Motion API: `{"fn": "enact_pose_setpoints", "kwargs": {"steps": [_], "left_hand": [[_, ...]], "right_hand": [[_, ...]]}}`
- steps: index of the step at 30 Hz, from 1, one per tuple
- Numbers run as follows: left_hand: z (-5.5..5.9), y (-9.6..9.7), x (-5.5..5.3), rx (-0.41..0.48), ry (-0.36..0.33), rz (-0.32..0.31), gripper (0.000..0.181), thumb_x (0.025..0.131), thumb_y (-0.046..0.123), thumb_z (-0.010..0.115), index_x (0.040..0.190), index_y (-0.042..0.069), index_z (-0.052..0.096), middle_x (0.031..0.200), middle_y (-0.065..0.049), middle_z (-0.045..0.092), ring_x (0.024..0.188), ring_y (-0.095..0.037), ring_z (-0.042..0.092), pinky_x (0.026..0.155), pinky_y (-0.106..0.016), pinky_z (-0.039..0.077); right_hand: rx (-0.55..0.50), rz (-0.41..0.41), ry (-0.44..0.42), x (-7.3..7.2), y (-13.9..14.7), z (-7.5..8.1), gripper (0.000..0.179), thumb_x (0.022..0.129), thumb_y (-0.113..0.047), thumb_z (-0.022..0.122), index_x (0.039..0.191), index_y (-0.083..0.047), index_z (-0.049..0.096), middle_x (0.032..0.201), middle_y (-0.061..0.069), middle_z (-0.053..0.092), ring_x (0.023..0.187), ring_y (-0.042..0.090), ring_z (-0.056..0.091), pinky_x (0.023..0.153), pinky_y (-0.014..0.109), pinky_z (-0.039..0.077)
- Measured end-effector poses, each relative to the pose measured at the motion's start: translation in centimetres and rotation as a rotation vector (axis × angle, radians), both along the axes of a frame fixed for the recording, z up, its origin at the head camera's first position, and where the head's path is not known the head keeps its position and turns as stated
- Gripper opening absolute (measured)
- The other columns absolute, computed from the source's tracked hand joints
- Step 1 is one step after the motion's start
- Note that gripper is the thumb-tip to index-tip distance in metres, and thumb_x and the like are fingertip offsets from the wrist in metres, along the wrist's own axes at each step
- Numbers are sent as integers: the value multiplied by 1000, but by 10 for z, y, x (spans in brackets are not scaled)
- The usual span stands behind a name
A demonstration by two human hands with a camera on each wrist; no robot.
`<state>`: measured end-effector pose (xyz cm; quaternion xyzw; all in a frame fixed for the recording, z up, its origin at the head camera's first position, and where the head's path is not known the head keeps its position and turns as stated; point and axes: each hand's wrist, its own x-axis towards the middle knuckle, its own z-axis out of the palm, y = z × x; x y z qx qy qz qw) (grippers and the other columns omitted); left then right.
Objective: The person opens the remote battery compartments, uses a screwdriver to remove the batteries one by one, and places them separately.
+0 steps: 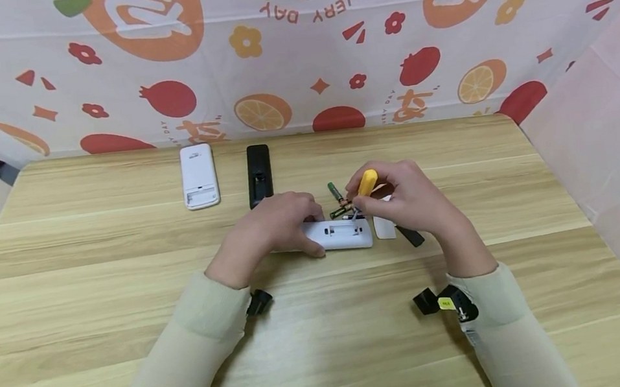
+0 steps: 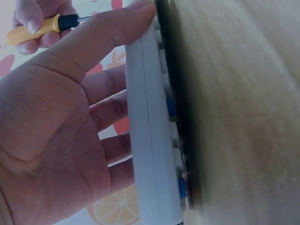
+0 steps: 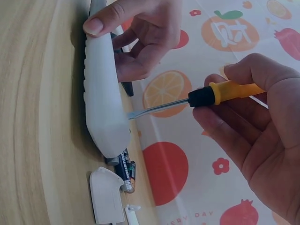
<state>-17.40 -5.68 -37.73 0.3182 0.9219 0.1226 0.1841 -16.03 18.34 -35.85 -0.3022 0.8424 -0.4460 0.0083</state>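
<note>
A white remote control (image 1: pixel 346 242) lies button side down on the table, its battery compartment uncovered and facing up. My left hand (image 1: pixel 279 224) grips it, thumb on the near side and fingers on the far side; the left wrist view shows blue and pale buttons under the remote (image 2: pixel 150 131). In my right hand (image 1: pixel 413 199) is a yellow-handled screwdriver (image 1: pixel 368 182), held between thumb and fingers. Its metal tip points down at the compartment's right end. From the right wrist view, the screwdriver (image 3: pixel 234 91) meets the remote's edge; whether it touches inside is hidden.
Several batteries (image 1: pixel 335 191) lie just beyond the remote. Beside its right end are a white battery cover (image 1: pixel 384 228) and a black cover-like piece (image 1: pixel 411 236). Farther back are another white remote (image 1: pixel 198 175) and a black remote (image 1: pixel 258 167). A fruit-print cloth (image 1: pixel 292 58) hangs behind the table.
</note>
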Motion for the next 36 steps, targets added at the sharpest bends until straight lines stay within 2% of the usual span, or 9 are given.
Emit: {"fn": "enact_pose_setpoints", "kwargs": {"steps": [6,13,17,20,22,26,28,32,36], "left_hand": [[1,4,4,-50,17,-25,53,75,42,87,118,19,66,110,1,61,97,-20,56,87,-39,47],[3,7,14,-116,91,-61,58,73,38,86,120,16,63,113,-1,60,100,-20,57,87,-40,50],[10,4,18,-132,169,-85,63,74,38,84,129,19,60,115,-4,64,100,-22,60,81,-42,52],[17,0,12,-138,269,-110,70,76,38,83,139,25,54,116,-5,64,101,-25,60,75,-43,53],[22,-4,5,-124,348,-128,72,77,34,84,141,30,52,118,-6,62,103,-27,59,75,-44,54],[24,-16,-12,-82,522,-175,57,84,16,80,132,36,56,122,-6,59,113,-30,55,92,-53,49],[21,-19,-20,-62,567,-185,52,86,7,76,126,37,58,126,-5,57,120,-30,51,100,-59,42],[14,-19,-33,-63,550,-196,49,88,2,73,120,37,62,133,-4,55,126,-29,48,103,-61,39],[8,-13,-41,-69,482,-200,44,89,2,73,118,34,66,132,-5,56,125,-27,48,96,-53,48]], "right_hand": [[-26,-72,37,0,2,2,16,92,-21,72,106,-14,71,97,-3,72,81,10,67,72,31,58],[-39,-180,119,-2,8,4,33,92,-24,73,124,-17,69,101,3,60,76,15,61,67,28,54],[-95,-256,93,-3,10,7,50,90,-23,75,137,-19,60,96,4,57,71,17,62,62,24,53],[-199,-284,34,-5,12,10,54,89,-20,76,139,-16,54,95,8,58,68,24,64,62,26,56],[-258,-292,2,-4,11,12,50,90,-16,74,135,-12,53,94,10,58,66,29,65,62,28,57],[-294,-307,-19,3,9,21,40,93,-9,68,131,-4,54,93,11,58,66,32,62,61,29,58],[-296,-312,-28,7,8,27,39,94,-6,66,131,-1,54,92,11,57,66,32,61,61,29,58],[-301,-303,-50,9,8,32,38,94,-3,65,130,2,54,91,12,57,64,31,61,61,31,58],[-293,-292,-70,8,7,32,38,94,-3,66,130,2,55,90,13,57,63,31,61,61,30,58]]}}
